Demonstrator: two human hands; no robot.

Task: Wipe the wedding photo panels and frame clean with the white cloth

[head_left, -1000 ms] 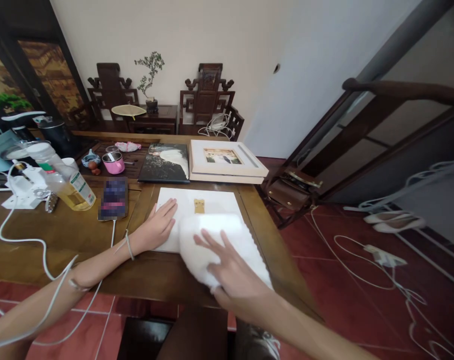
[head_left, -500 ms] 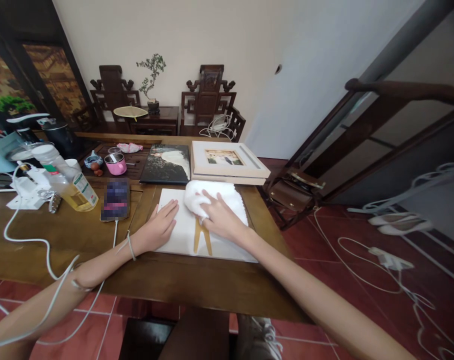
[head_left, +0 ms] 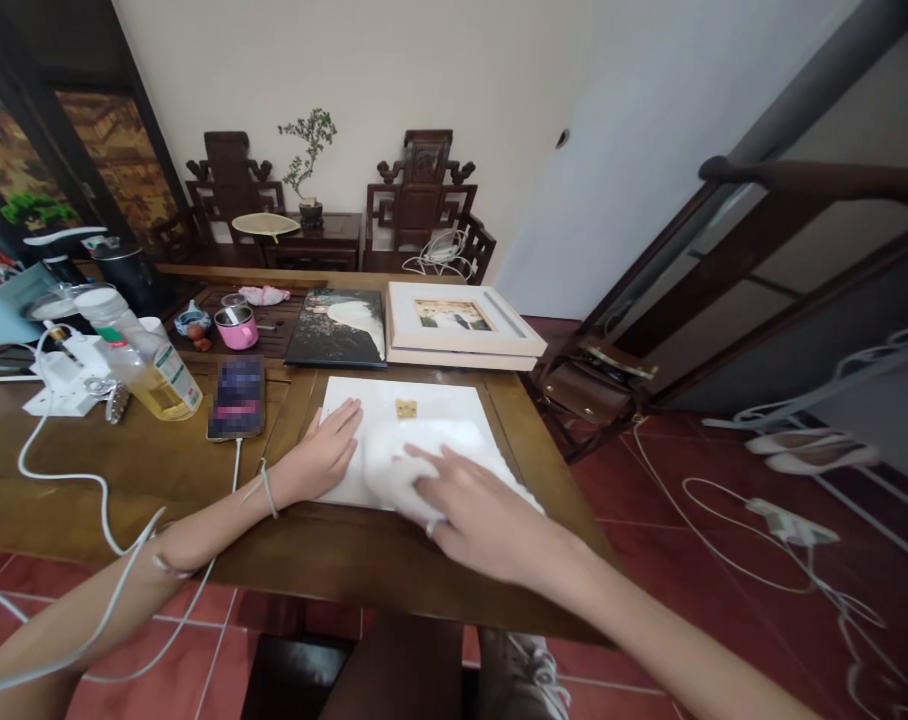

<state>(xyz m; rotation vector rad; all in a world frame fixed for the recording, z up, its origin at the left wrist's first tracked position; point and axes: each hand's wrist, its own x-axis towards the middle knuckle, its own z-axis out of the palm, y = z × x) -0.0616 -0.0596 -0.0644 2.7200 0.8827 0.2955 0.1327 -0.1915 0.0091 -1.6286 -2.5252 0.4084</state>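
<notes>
A flat white board (head_left: pixel 454 392) lies on the wooden table near its front edge. Its gold-coloured patch (head_left: pixel 406 408) shows at the upper middle, and the lower part of that marking is covered. My left hand (head_left: pixel 324 450) rests flat on the board's left edge, fingers stretched out and holding nothing. Bunched under my right hand (head_left: pixel 476 510) is a white cloth (head_left: pixel 394 465), pressed on the lower part of the board. The cloth reaches past the board's right side, and part of it is blurred by motion.
Behind the board lie a dark photo panel (head_left: pixel 337 328) and a white picture frame (head_left: pixel 506 318). To the left are a phone (head_left: pixel 236 398) on a cable, an oil bottle (head_left: pixel 170 385), a power strip (head_left: pixel 64 375) and a pink cup (head_left: pixel 236 328). A brown bag (head_left: pixel 590 390) sits beyond the right edge.
My right hand has drawn the cloth toward me, down the board, uncovering the top of the gold marking and covering its lower part. My left hand stays in place on the board.
</notes>
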